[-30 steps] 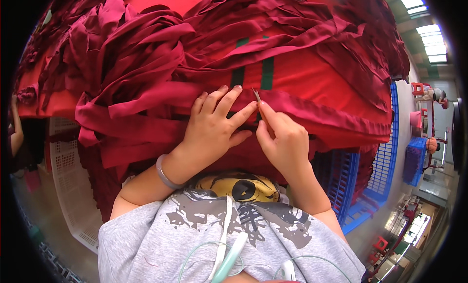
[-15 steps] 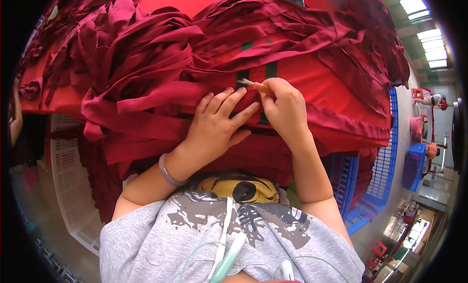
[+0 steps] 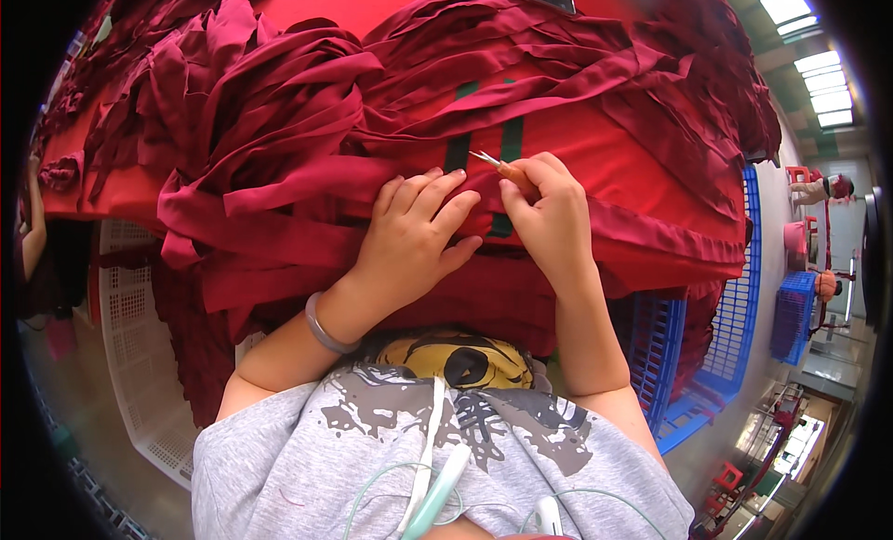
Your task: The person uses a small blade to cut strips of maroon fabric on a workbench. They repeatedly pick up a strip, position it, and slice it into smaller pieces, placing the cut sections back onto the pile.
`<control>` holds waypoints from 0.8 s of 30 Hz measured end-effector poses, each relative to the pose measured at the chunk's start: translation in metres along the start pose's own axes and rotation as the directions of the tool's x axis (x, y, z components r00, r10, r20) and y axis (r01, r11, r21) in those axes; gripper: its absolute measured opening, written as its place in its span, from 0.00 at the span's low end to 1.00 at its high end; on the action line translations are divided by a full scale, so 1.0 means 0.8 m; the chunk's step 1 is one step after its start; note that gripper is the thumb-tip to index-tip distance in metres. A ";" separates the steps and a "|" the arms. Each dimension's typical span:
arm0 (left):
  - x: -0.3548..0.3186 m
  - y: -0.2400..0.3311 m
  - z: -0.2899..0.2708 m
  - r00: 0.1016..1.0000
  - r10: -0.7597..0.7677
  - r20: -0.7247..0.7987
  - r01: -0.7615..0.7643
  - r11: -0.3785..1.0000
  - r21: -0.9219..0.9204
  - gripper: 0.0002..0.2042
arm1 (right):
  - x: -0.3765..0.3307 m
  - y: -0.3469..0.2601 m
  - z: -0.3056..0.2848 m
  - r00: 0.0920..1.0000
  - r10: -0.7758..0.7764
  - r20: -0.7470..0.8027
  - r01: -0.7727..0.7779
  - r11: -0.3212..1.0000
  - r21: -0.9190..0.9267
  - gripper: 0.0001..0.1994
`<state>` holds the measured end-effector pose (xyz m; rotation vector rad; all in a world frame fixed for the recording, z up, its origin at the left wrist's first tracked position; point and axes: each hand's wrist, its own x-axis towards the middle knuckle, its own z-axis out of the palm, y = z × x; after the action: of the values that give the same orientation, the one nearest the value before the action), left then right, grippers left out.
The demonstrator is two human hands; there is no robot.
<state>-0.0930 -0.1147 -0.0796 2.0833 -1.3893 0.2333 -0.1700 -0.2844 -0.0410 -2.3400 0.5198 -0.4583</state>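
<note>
My right hand [image 3: 549, 216] grips small thread snips [image 3: 491, 162] with orange handles, the metal tips pointing up-left over a dark green stripe [image 3: 458, 151] on a red garment [image 3: 595, 159]. My left hand [image 3: 414, 238] lies flat with fingers spread on the dark red fabric right beside it, pressing the cloth down. Both hands sit close together, almost touching. A grey bangle circles my left wrist.
A heap of dark red fabric strips [image 3: 251, 112] covers the table to the left and behind. A white plastic crate [image 3: 130, 335] stands at lower left, blue crates [image 3: 726, 335] at right. Another person's arm [image 3: 33, 233] shows at the far left edge.
My right hand has moved up and slightly right with the snips, their tips now pointing up-left over the green stripe. My left hand stayed pressed on the fabric.
</note>
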 end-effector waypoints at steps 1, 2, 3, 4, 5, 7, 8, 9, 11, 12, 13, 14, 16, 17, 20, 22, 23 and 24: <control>0.000 0.000 0.000 1.000 0.003 0.005 -0.003 1.000 -0.004 0.22 | 0.001 0.000 0.003 1.000 -0.011 -0.002 0.011 1.000 -0.013 0.06; -0.001 0.000 -0.001 1.000 0.006 0.011 -0.006 1.000 -0.008 0.23 | 0.002 0.000 0.006 1.000 -0.022 -0.004 0.022 0.999 -0.025 0.06; -0.001 0.000 -0.002 1.000 0.012 0.016 -0.011 1.000 -0.014 0.24 | 0.003 0.001 0.009 0.999 -0.032 -0.008 0.032 0.999 -0.039 0.06; -0.001 -0.001 -0.002 1.000 0.010 0.020 -0.010 1.000 -0.017 0.24 | 0.004 0.001 0.012 0.999 -0.041 -0.015 0.040 0.998 -0.041 0.06; -0.001 -0.001 -0.002 1.000 0.009 0.023 -0.009 1.000 -0.020 0.24 | 0.005 0.001 0.015 0.999 -0.049 -0.021 0.049 0.998 -0.042 0.06; -0.001 -0.002 -0.001 1.000 0.008 0.017 -0.008 1.000 -0.025 0.24 | 0.006 0.005 0.020 0.997 -0.067 -0.031 0.065 0.996 -0.061 0.05; -0.001 -0.002 -0.001 1.000 0.008 0.011 -0.008 1.000 -0.022 0.24 | 0.006 0.007 0.022 0.997 -0.075 -0.034 0.073 0.995 -0.073 0.05; -0.001 -0.001 -0.001 1.000 0.005 0.006 -0.005 1.000 -0.017 0.24 | 0.007 0.009 0.024 0.996 -0.085 -0.035 0.082 0.993 -0.082 0.05; 0.002 -0.002 0.000 1.000 0.007 -0.028 -0.007 1.000 -0.025 0.21 | 0.013 0.014 0.018 0.958 -0.194 -0.213 0.160 0.973 -0.168 0.04; 0.003 -0.002 -0.001 0.999 0.006 -0.044 -0.008 1.000 -0.030 0.19 | 0.016 0.018 0.013 0.922 -0.251 -0.294 0.192 0.958 -0.215 0.04; 0.002 -0.003 -0.005 0.998 -0.006 -0.056 0.003 0.999 -0.048 0.17 | 0.020 0.023 0.003 0.898 -0.243 -0.366 0.183 0.964 -0.191 0.03; -0.002 -0.006 -0.013 0.998 -0.018 -0.067 0.014 0.998 -0.066 0.15 | 0.022 0.029 -0.011 0.869 -0.232 -0.436 0.176 0.970 -0.166 0.02; -0.001 -0.003 -0.046 0.982 -0.020 -0.187 0.014 0.999 -0.028 0.09 | 0.019 0.036 -0.037 0.869 -0.115 -0.482 0.114 0.993 -0.032 0.08; -0.001 -0.009 -0.068 0.955 0.037 -0.296 -0.002 0.993 0.117 0.09 | 0.015 0.049 -0.049 0.866 -0.063 -0.497 0.080 0.997 0.013 0.11; -0.007 -0.042 -0.146 0.816 -0.150 -0.558 0.359 0.889 0.286 0.05 | -0.005 0.084 -0.079 0.844 0.054 -0.534 0.048 0.983 0.176 0.21; -0.009 -0.077 -0.198 0.771 -0.005 -0.637 0.448 0.716 0.536 0.04 | -0.021 0.096 -0.091 0.843 0.076 -0.532 0.078 0.962 0.260 0.22; -0.005 -0.067 -0.212 0.744 0.081 -0.663 0.484 0.619 0.619 0.04 | -0.021 0.093 -0.089 0.857 0.091 -0.508 0.078 0.950 0.302 0.22; 0.004 -0.059 -0.212 0.717 0.170 -0.676 0.511 0.531 0.676 0.04 | -0.027 0.091 -0.088 0.862 0.108 -0.495 0.069 0.943 0.326 0.22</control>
<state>-0.0188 -0.0064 0.0382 2.3983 -0.5467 1.7111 -0.2378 -0.3626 -0.0456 -1.8714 0.6482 -1.0839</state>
